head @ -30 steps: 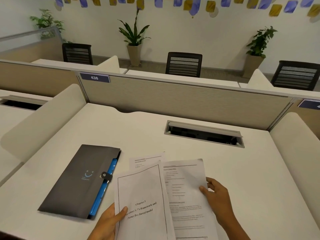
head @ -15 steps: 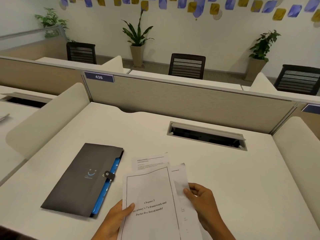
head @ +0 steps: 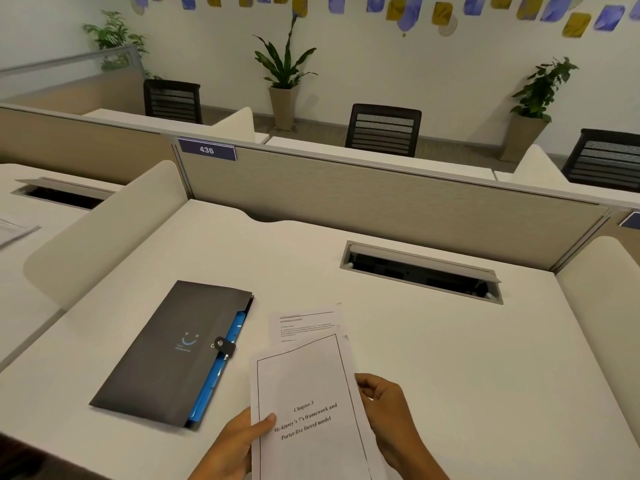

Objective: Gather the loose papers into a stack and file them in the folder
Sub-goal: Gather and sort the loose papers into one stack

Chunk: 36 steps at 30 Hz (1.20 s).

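A stack of white printed papers (head: 308,382) is held over the near edge of the desk, a bordered "Chapter 3" page on top. My left hand (head: 235,441) grips its left edge, thumb on the page. My right hand (head: 388,410) holds its right edge. One more sheet (head: 304,327) pokes out from behind the top of the stack; whether it lies on the desk I cannot tell. A dark grey folder (head: 173,351) with a snap strap and blue inner pockets lies shut on the desk, left of the papers.
The white desk (head: 450,375) has a cable slot (head: 420,271) at the back right and a beige partition (head: 381,202) behind. Curved white dividers (head: 104,233) stand on both sides. Papers (head: 15,228) lie on the neighbouring desk to the left.
My right hand has slid the right-hand sheet leftwards under the Chapter 3 page, so the spread papers have closed into one stack. The view has shifted slightly.
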### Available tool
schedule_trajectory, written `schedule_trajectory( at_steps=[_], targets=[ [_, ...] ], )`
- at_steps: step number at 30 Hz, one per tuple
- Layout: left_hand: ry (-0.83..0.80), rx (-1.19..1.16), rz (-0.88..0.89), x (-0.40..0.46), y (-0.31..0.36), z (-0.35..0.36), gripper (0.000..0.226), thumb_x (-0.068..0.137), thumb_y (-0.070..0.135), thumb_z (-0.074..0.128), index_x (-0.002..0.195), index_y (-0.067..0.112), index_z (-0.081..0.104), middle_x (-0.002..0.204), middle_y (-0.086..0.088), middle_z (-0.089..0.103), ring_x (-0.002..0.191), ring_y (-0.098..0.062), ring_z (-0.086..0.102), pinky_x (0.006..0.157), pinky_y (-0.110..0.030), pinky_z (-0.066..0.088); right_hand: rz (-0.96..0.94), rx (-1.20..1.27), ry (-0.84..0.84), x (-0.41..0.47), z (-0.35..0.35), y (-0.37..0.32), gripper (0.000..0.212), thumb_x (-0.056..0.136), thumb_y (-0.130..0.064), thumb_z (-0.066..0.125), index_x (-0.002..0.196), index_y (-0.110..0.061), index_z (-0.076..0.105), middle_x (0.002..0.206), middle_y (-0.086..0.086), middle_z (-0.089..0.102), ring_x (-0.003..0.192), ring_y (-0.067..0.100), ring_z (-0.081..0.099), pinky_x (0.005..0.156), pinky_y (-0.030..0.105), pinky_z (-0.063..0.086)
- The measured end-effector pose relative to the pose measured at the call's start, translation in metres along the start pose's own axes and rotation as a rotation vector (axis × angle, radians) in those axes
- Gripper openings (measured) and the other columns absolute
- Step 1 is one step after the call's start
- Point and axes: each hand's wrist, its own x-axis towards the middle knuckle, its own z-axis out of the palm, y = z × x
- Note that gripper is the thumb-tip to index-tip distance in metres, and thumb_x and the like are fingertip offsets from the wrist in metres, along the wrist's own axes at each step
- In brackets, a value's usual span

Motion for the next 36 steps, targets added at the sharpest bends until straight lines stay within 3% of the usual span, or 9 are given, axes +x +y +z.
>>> schedule_trajectory(
  at_steps=[9,11,13,17,19,22,26,32,36],
  targets=[
    [-0.002,-0.002,0.011,0.007,-0.013,-0.018,0.053,0.090,-0.001,0.070,0.141,0.000,0.054,0.129,-0.026,0.070,0.126,-0.047,0.060,0.116,-0.061,0.040,0.026,-0.057,-0.151,0.005,0.012,-0.010,0.017,0.101,-0.028,0.069,0.106,-0.027,0.085,0.103,0.000,0.085,0.091,0.022,0.082,0.080,0.043,0.068],
    [0.015,0.014,0.020,0.008,-0.016,-0.021,0.053,0.090,0.000,0.070,0.141,0.001,0.054,0.129,-0.025,0.070,0.126,-0.046,0.061,0.116,-0.060,0.041,0.031,-0.113,-0.178,0.010,0.013,-0.009,0.034,0.101,-0.043,0.063,0.102,-0.015,0.082,0.092,-0.002,0.082,0.073,0.016,0.071,0.061,0.030,0.055],
    [0.031,0.035,0.025,0.009,-0.018,-0.024,0.054,0.091,0.001,0.071,0.141,0.002,0.054,0.128,-0.024,0.071,0.125,-0.045,0.062,0.115,-0.060,0.042,0.045,-0.163,-0.174,0.019,0.013,-0.005,0.055,0.098,-0.054,0.056,0.099,-0.001,0.072,0.080,0.000,0.073,0.066,0.016,0.058,0.059,0.029,0.044],
    [0.072,0.067,0.034,0.011,-0.023,-0.036,0.059,0.090,0.004,0.073,0.144,0.004,0.051,0.129,-0.021,0.070,0.125,-0.042,0.061,0.115,-0.059,0.041,0.025,-0.257,-0.150,0.047,0.009,-0.004,0.033,0.103,-0.043,0.057,0.099,-0.021,0.082,0.088,0.001,0.083,0.063,0.017,0.074,0.058,0.038,0.063],
    [0.089,0.071,0.043,0.011,-0.025,-0.043,0.061,0.090,0.006,0.074,0.146,0.005,0.050,0.129,-0.018,0.071,0.125,-0.039,0.061,0.116,-0.057,0.041,-0.065,-0.422,-0.074,0.069,0.007,-0.003,0.022,0.101,-0.034,0.066,0.113,-0.023,0.080,0.089,0.000,0.082,0.072,0.019,0.078,0.073,0.050,0.067],
    [0.124,0.147,0.065,0.007,-0.024,-0.053,0.067,0.090,0.017,0.075,0.149,0.011,0.046,0.133,-0.010,0.069,0.128,-0.032,0.059,0.118,-0.052,0.039,-0.216,-0.775,-0.050,0.102,0.004,-0.010,0.051,0.095,-0.037,0.074,0.141,-0.017,0.064,0.122,0.000,0.074,0.108,0.017,0.072,0.099,0.040,0.059],
    [0.166,0.330,0.091,0.003,-0.013,-0.063,0.071,0.097,0.029,0.065,0.158,0.016,0.030,0.144,-0.006,0.057,0.132,-0.027,0.052,0.121,-0.044,0.036,-0.231,-1.072,-0.218,0.141,0.007,-0.029,0.097,0.092,-0.047,0.076,0.166,-0.018,0.022,0.173,0.005,0.026,0.158,0.027,0.027,0.126,0.047,0.033],
    [0.223,0.492,0.137,0.004,-0.008,-0.076,0.075,0.101,0.030,0.057,0.161,0.016,0.014,0.161,-0.006,0.039,0.140,-0.025,0.045,0.117,-0.033,0.033,-0.221,-1.318,-0.354,0.178,0.021,-0.053,0.124,0.084,-0.047,0.084,0.168,-0.016,-0.003,0.178,0.005,-0.006,0.165,0.029,0.001,0.131,0.055,0.019],
    [0.236,0.501,0.125,0.006,-0.009,-0.083,0.074,0.101,0.031,0.057,0.161,0.017,0.016,0.149,-0.001,0.047,0.132,-0.021,0.046,0.120,-0.036,0.034,-0.203,-1.427,-0.406,0.189,0.025,-0.055,0.129,0.084,-0.053,0.082,0.168,-0.016,-0.009,0.178,0.004,-0.010,0.164,0.032,-0.007,0.132,0.059,0.009]
  ],
)
